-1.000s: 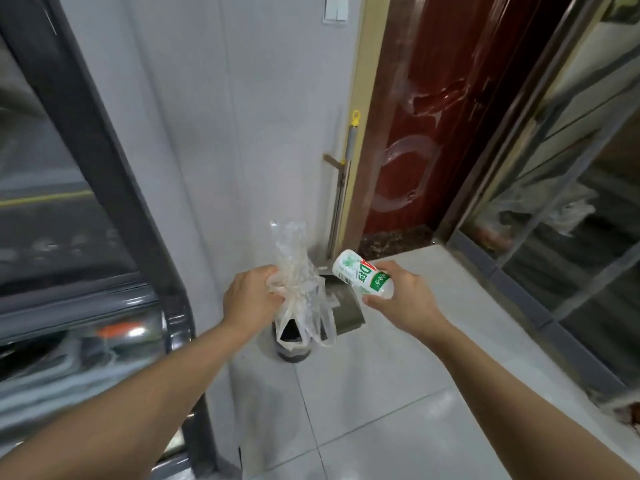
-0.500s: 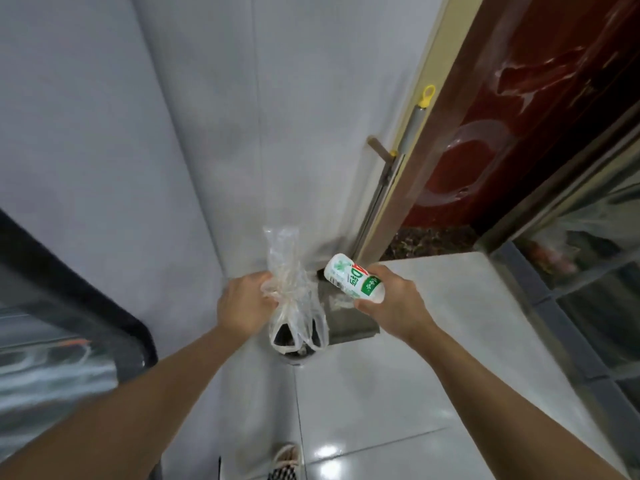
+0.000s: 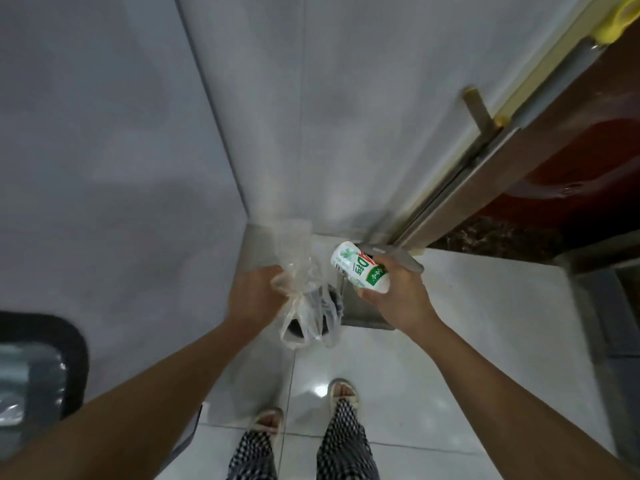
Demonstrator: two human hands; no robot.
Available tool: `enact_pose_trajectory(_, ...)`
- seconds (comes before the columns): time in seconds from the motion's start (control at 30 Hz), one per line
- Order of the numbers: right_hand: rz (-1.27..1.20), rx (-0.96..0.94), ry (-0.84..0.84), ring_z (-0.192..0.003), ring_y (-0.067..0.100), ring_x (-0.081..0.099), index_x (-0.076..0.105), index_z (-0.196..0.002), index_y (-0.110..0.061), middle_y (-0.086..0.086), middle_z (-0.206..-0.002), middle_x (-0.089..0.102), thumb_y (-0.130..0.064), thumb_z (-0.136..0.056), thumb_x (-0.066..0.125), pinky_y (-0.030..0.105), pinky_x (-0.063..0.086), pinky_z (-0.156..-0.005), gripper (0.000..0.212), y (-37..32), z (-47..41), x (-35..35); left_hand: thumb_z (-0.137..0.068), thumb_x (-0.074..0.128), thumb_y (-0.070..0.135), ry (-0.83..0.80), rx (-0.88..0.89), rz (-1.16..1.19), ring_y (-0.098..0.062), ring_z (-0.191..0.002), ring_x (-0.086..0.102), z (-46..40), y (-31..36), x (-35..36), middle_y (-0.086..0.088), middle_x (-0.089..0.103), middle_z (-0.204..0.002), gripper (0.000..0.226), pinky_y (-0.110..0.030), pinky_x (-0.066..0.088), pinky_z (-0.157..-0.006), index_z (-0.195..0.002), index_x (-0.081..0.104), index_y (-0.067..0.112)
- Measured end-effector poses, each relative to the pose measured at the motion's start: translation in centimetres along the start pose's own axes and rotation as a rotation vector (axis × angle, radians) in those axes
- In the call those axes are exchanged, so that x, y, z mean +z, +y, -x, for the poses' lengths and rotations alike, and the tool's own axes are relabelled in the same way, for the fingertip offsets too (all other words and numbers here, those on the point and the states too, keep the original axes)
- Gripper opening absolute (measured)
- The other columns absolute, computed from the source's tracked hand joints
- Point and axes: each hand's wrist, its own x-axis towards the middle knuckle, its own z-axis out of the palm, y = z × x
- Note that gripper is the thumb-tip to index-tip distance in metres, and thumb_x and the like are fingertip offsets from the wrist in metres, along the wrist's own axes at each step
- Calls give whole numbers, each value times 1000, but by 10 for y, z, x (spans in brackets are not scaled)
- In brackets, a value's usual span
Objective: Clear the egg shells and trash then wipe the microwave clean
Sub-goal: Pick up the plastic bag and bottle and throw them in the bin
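Note:
My left hand (image 3: pixel 254 295) grips a clear plastic bag (image 3: pixel 304 303) by its bunched neck; the bag hangs down over a small dark round trash bin (image 3: pixel 333 299) on the floor in the corner. What the bag holds cannot be made out. My right hand (image 3: pixel 393 294) holds a small white bottle with a green and red label (image 3: pixel 358 266), tilted, just right of the bag and above the bin's open grey lid (image 3: pixel 363 311).
Grey tiled walls (image 3: pixel 138 150) meet in a corner behind the bin. A metal handled tool (image 3: pixel 460 181) leans against the wall beside a red door (image 3: pixel 571 161). Glossy white floor tiles (image 3: pixel 450 341) spread to the right. A dark appliance edge (image 3: pixel 41 368) sits at the left. My feet (image 3: pixel 304 407) stand below.
The view has tilted down and moved closer to the bin; my feet now show. Both hands keep their grips, staying over the bin.

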Motion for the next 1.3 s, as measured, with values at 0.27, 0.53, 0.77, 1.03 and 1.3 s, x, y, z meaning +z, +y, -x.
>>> enact_pose_trajectory(0.27, 29, -39, -162, -92, 14, 57, 53, -124, -18, 3, -113, 64, -24, -75, 76, 22, 42, -73, 54, 74, -77, 34, -77, 57, 24, 13, -180, 36, -18, -70, 57, -23, -19, 95, 1, 64, -74, 9, -25, 40, -62, -76, 64, 18)
enact_pose_trajectory(0.53, -11, 13, -232, -92, 21, 62, 53, -121, -19, 4, -107, 65, -24, -73, 76, 40, 55, -78, 53, 147, -144, 114, -82, 57, 22, -104, -293, -22, -22, -75, 65, -79, -70, 206, 0, 68, -79, 11, -34, 56, -67, -76, 65, 22)
enact_pose_trajectory(0.77, -91, 72, -254, -88, 15, 64, 53, -124, -16, 2, -108, 65, -21, -75, 75, 33, 57, -75, 53, 207, -184, 186, -83, 60, 21, -273, -324, -90, -26, -92, 63, -132, -123, 294, -6, 65, -93, 18, -33, 51, -74, -99, 67, 22)
enact_pose_trajectory(1.03, -78, 105, -267, -85, 15, 63, 52, -121, -17, -1, -105, 63, -27, -78, 73, 27, 54, -65, 50, 254, -200, 256, -80, 60, 24, -241, -312, -116, -27, -87, 65, -190, -171, 369, -4, 68, -87, 19, -37, 55, -70, -97, 68, 25)
enact_pose_trajectory(1.3, -128, 157, -277, -90, 13, 62, 50, -123, -18, -2, -110, 62, -26, -78, 73, 29, 56, -74, 51, 276, -212, 293, -85, 58, 31, -286, -274, -124, -28, -92, 66, -221, -194, 414, -8, 70, -92, 23, -35, 51, -69, -98, 69, 15)
